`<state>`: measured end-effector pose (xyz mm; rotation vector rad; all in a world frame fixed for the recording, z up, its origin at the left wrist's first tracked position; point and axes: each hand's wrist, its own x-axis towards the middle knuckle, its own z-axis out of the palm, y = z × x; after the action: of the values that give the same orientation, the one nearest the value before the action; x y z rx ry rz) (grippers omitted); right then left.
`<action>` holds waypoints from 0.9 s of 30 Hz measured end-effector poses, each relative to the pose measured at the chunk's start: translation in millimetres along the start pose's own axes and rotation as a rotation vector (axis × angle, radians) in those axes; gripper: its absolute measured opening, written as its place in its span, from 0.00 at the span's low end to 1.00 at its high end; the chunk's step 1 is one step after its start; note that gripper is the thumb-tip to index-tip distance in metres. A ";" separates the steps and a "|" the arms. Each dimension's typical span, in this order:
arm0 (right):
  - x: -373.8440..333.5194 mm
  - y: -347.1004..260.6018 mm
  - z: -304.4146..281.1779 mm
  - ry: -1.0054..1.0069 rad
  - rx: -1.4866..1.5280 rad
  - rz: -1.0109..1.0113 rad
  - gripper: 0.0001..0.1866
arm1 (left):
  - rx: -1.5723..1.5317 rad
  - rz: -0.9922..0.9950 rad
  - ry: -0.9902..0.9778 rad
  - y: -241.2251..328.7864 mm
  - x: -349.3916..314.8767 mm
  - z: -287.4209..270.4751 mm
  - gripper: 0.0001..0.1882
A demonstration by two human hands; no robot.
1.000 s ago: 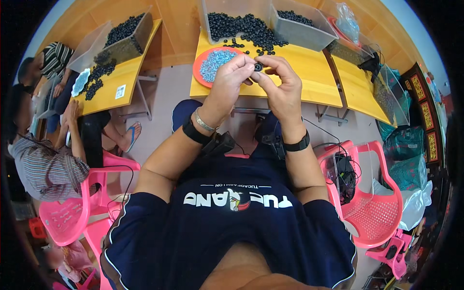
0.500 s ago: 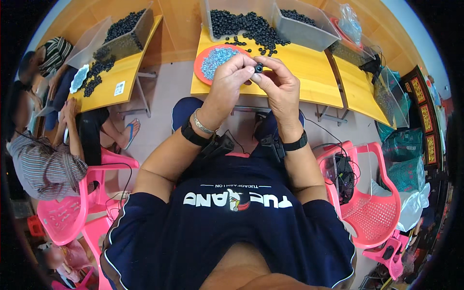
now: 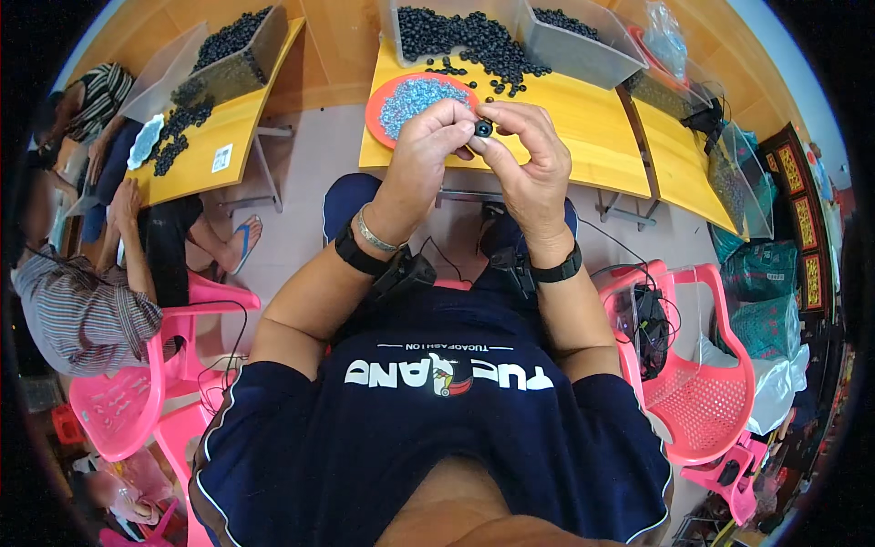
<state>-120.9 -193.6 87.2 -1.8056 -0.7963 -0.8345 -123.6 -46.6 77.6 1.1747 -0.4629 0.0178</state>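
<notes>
You pinch a small black ring (image 3: 482,129) between left hand (image 3: 427,150) and right hand (image 3: 529,159) fingertips, just beside the orange plate (image 3: 376,105); a loosened pinch likely drops it.

The small ring (image 3: 482,129) pinched between both hands is black, like the heap of rings (image 3: 465,41) behind it. The worktop (image 3: 565,137) is yellow. The round dish (image 3: 383,100) is orange-red, filled with pale blue bits. Both wristbands are black; the chairs (image 3: 702,383) are pink.
</notes>
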 end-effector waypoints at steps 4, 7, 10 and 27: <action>0.8 -0.8 1.0 0.001 -0.044 -0.034 0.15 | 0.040 -0.021 0.003 0.5 -0.8 -1.2 0.06; 1.4 0.6 0.9 -0.011 -0.113 -0.089 0.14 | 0.030 -0.005 -0.005 -0.5 -1.8 0.0 0.07; 3.5 3.9 2.1 -0.024 -0.217 -0.137 0.14 | 0.050 -0.015 0.054 -9.3 3.1 0.4 0.07; 2.5 8.1 7.4 -0.104 0.120 0.160 0.22 | -0.611 -0.209 -0.266 -29.6 14.4 -32.2 0.12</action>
<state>-111.5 -189.0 83.0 -1.7898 -0.7413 -0.5818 -92.1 -33.0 46.8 0.6164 -0.5280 -0.4377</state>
